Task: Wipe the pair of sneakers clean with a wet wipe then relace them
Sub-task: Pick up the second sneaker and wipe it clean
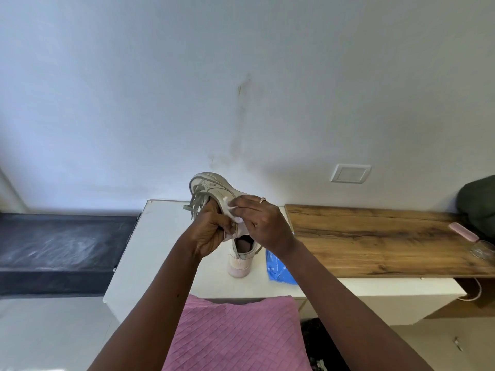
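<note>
Sneakers of cream leather sit apart here: the standing sneaker point(240, 259), heel towards us, rests on the white cabinet top point(160, 236) near its front edge, with a flat blue wipe packet point(278, 266) just beside it on the right. Above and beyond it, our left hand point(211, 231) grips the raised sneaker point(211, 184) at its collar, its grey laces point(195, 203) dangling loose. Our right hand point(263, 223) pinches a crumpled white wet wipe point(232, 211) against the shoe's side. Bare cabinet top lies to the left, a brown wooden bench top point(375, 236) adjoins on the right, and the white wall point(241, 103) is behind.

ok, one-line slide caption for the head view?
Left hand holds a sneaker while right hand wipes it with a wet wipe; second sneaker sits below.
</note>
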`<state>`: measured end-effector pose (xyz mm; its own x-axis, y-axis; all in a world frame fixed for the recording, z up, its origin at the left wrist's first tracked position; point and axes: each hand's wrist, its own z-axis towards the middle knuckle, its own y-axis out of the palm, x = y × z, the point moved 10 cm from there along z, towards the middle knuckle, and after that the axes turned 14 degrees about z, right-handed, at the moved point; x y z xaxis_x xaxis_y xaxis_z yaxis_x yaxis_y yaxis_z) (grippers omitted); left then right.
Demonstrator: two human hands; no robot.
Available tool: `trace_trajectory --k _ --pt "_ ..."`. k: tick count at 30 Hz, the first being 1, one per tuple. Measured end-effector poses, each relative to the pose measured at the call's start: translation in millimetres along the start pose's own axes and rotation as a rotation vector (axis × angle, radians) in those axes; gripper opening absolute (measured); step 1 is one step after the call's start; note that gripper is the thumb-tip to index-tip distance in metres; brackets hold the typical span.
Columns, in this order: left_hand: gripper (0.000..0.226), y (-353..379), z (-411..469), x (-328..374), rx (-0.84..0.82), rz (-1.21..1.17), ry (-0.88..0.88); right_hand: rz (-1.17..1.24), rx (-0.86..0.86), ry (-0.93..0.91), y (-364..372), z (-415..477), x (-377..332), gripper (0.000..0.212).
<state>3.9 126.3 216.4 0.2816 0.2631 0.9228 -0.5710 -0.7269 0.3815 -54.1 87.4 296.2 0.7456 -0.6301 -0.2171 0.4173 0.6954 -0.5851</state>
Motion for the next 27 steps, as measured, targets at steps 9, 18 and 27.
trace_trajectory --k 9,18,27 --pt "0.069 -8.7 0.3 7.1 0.016 0.069 0.028 -0.083 0.066 0.138 -13.9 19.9 28.5 0.031" --pt "0.063 -14.1 0.0 10.6 0.003 -0.052 0.012 -0.033 -0.091 -0.092 11.4 5.8 -9.5 0.017" --pt "0.069 -13.7 -2.8 15.4 0.005 -0.070 0.025 -0.191 -0.155 -0.204 11.6 -0.2 -9.7 0.013"
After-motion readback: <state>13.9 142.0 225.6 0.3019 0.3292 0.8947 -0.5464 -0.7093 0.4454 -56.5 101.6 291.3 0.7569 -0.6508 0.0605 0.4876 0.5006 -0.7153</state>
